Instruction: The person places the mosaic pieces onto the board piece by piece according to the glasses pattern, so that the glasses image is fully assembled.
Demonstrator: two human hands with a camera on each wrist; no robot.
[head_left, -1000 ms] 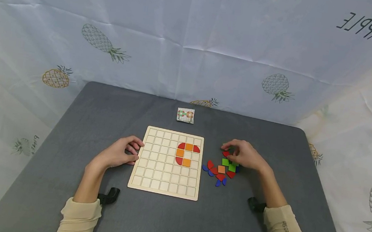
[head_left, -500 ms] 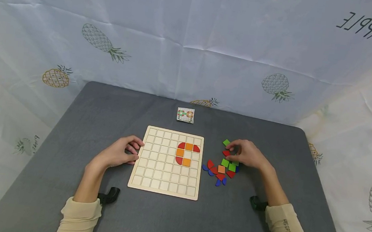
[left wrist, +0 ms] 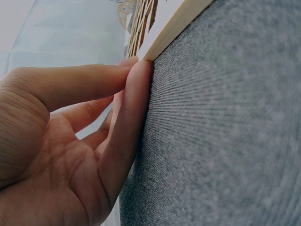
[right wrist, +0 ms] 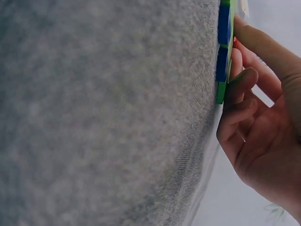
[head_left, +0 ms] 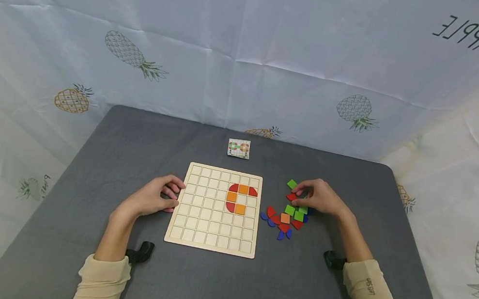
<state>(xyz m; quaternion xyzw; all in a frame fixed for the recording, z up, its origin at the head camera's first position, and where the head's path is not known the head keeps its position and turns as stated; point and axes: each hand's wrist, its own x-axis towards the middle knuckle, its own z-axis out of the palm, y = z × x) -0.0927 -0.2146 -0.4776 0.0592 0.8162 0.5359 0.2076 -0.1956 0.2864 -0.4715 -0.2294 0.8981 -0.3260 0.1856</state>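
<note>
In the head view, a wooden grid board (head_left: 203, 223) lies on the grey table, with several red and orange pieces, such as an orange square (head_left: 239, 209), set in its right half. My left hand (head_left: 157, 194) rests at the board's left edge, thumb and fingertips touching it; the left wrist view shows the board edge (left wrist: 169, 35) at the fingertips. Over the loose pieces on the right, my right hand (head_left: 321, 197) has thumb and index finger apart. A red piece (head_left: 290, 197) and a green square (head_left: 292, 184) lie by its fingertips. Its palm partly hides another green square (head_left: 303, 210).
A small printed card (head_left: 238, 148) with a coloured pattern lies behind the board. Nearer pieces include an orange square (head_left: 285, 218), a blue piece (head_left: 280, 235) and several red ones. A pineapple-print cloth (head_left: 221, 69) hangs behind the table.
My right hand has drawn back slightly to the right, uncovering the far green square. The left hand and the board have not moved.
</note>
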